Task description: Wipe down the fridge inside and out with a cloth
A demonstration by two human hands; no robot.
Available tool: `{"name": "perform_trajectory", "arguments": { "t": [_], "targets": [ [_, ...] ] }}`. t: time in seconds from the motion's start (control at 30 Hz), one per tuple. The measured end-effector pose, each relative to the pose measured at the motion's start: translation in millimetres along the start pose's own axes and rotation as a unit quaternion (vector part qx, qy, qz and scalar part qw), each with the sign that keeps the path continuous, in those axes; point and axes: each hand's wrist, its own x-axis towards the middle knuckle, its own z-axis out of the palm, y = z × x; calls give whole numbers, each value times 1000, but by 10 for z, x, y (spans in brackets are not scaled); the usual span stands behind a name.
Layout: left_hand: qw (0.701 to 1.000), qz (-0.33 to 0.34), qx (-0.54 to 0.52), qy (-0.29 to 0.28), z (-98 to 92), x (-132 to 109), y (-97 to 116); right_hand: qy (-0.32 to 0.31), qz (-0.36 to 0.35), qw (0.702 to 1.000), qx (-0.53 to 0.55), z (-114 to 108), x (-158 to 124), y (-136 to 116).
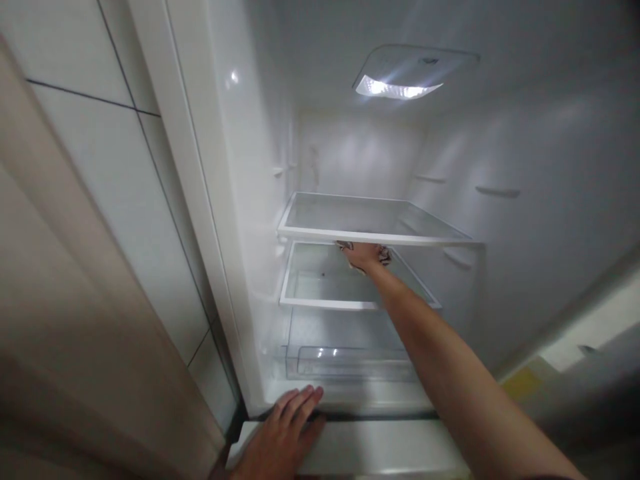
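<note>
I look into an open white fridge. My right hand [364, 256] reaches deep inside, just under the upper glass shelf [373, 235], and is closed on a patterned cloth [383, 254] that presses against the shelf's underside above the lower glass shelf [320, 301]. My left hand [287, 437] lies flat, fingers stretched out, on the white ledge [380, 447] at the fridge's bottom front edge. It holds nothing.
A clear drawer [350, 360] sits below the lower shelf. The interior lamp [400, 83] glows on the ceiling. A white tiled wall [115, 187] and a beige panel [60, 320] stand left. The fridge door [595, 360] is at right.
</note>
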Motion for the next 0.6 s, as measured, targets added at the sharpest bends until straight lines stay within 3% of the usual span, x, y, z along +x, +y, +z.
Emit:
{"name": "perform_trajectory", "arguments": {
  "t": [0.2, 0.27, 0.5, 0.6],
  "targets": [
    [998, -11, -47, -27, 8, -14, -2, -56, -12, 996, 62, 498, 88, -1149],
    [997, -18, -68, -35, -22, -15, -7, -54, 10, 994, 96, 554, 60, -1387],
    [997, -27, -68, -39, -200, 10, -10, -4, 54, 965, 258, 280, -356, -1446],
    [998, -27, -58, -28, -217, 12, -9, 22, 51, 947, 316, 193, -610, -1628]
  ]
}}
